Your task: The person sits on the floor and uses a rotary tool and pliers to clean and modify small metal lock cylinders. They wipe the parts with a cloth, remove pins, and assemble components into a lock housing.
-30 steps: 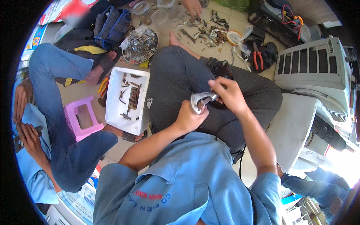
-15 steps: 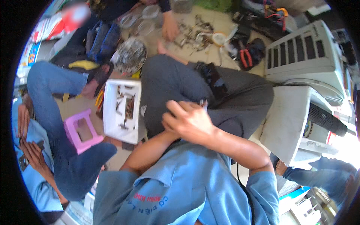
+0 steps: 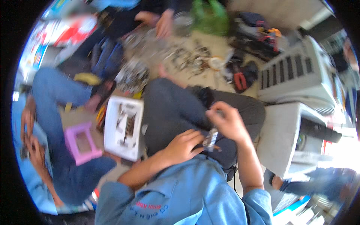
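Metal glints between the person's two hands, which meet over the lap of dark grey trousers [image 3: 176,112]. The left hand [image 3: 182,147] curls its fingers around the lower end of a small metal part [image 3: 210,138], and the right hand [image 3: 227,122] pinches the upper end from above; the picture is blurred, so the part's exact kind cannot be told, though it looks like a short ribbed bracket. Both hands are closed on it, held just above the right thigh.

On the floor by the left knee lies a white tray [image 3: 112,144] with dark metal pieces inside. Just left of the tray stands a pink plastic stool [image 3: 80,144], beside another person's blue-jeaned leg [image 3: 52,93]. Beyond the knees, loose metal scraps [image 3: 187,58] are scattered over the floor, with red-handled pliers [image 3: 240,80] near them. A white air-conditioner casing [image 3: 300,75] sits at the right.
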`<state>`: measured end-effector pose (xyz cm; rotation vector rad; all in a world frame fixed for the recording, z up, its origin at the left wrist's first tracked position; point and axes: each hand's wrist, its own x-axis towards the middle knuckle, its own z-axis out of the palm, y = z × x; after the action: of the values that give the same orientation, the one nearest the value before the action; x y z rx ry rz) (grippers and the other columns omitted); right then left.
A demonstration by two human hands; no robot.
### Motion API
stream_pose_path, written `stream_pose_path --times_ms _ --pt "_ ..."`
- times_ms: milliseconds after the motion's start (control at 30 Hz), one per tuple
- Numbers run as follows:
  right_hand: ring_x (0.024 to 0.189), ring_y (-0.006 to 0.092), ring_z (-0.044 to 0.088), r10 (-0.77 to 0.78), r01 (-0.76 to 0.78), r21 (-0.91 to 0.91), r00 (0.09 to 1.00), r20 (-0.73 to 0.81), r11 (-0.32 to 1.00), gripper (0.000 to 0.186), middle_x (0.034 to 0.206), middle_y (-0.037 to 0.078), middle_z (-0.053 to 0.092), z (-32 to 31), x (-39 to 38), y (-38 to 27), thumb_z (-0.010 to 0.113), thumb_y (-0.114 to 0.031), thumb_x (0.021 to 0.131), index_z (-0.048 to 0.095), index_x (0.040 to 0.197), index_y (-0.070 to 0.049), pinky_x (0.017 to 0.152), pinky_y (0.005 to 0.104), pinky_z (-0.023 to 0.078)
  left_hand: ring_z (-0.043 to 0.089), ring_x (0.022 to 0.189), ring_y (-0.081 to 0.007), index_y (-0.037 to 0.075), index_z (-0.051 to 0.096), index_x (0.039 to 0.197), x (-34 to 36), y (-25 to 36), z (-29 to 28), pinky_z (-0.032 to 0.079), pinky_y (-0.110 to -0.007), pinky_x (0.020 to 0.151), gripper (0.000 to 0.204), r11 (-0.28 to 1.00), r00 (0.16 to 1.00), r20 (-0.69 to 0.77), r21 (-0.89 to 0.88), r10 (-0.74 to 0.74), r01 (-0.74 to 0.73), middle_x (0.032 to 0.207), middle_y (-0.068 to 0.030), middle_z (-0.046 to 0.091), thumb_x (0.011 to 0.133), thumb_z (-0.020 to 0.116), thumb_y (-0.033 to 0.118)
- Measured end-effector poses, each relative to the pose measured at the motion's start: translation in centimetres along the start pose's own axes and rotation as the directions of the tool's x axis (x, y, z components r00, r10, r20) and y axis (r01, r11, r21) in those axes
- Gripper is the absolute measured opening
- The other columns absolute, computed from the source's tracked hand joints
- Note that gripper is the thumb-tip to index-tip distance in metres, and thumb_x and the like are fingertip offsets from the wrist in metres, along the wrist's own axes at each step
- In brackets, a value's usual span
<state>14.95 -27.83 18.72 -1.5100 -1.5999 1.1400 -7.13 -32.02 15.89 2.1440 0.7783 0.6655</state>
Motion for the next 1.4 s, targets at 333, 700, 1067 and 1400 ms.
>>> stream_pose_path --times_ms 333,700,1067,1400 --pt "0.060 0.0163 0.054 0.441 -0.478 0.867 0.815 0.376 0.143 0.043 0.082 0.007 0.056 7.1 -4.5 5.7 0.055 -0.028 0.108 0.044 0.147 -0.016 0.053 0.0291 0.045 0.068 0.081 -0.0257 0.014 0.072 0.102 -3.3 0.6 0.4 0.052 -0.040 0.076 0.018 0.993 0.981 -0.169 0.046 -0.096 0.105 0.092 -0.0032 0.069 0.092 0.072 0.030" --pt "0.057 0.0160 0.051 0.585 -0.472 0.810 0.784 0.206 0.348 0.043 0.084 0.006 0.054 4.5 -0.4 7.2 0.054 -0.030 0.108 0.043 0.150 -0.024 0.044 0.0291 0.043 0.070 0.104 -0.0330 0.003 0.070 0.123 -9.3 -8.9 -11.9 0.053 -0.041 0.094 0.029 0.756 0.565 -0.629 -0.057 -0.534 0.652 0.115 -0.0176 0.073 0.095 0.068 0.009" --pt "0.073 0.0195 0.063 0.641 -0.509 0.737 0.756 0.135 0.445 0.050 0.101 0.007 0.065 4.7 0.9 6.7 0.061 -0.017 0.103 0.044 0.150 -0.019 0.061 0.0346 0.056 0.055 0.126 -0.0406 0.013 0.055 0.147 -5.7 -9.3 -6.7 0.045 -0.049 0.105 0.058 0.797 0.691 -0.518 0.029 -0.504 0.603 0.140 -0.0202 0.055 0.091 0.070 0.014" --pt "0.081 0.0222 0.065 0.672 -0.497 0.868 0.634 0.383 -0.026 0.013 0.090 0.004 0.064 5.0 -0.7 9.4 0.061 -0.018 0.098 0.060 0.111 -0.014 0.077 0.0455 0.059 0.028 0.144 -0.0609 0.028 0.028 0.165 -0.8 -12.4 -6.2 0.030 -0.066 0.116 0.081 0.596 0.669 -0.408 0.307 -0.622 0.742 0.164 -0.0378 0.013 0.096 0.066 0.048"
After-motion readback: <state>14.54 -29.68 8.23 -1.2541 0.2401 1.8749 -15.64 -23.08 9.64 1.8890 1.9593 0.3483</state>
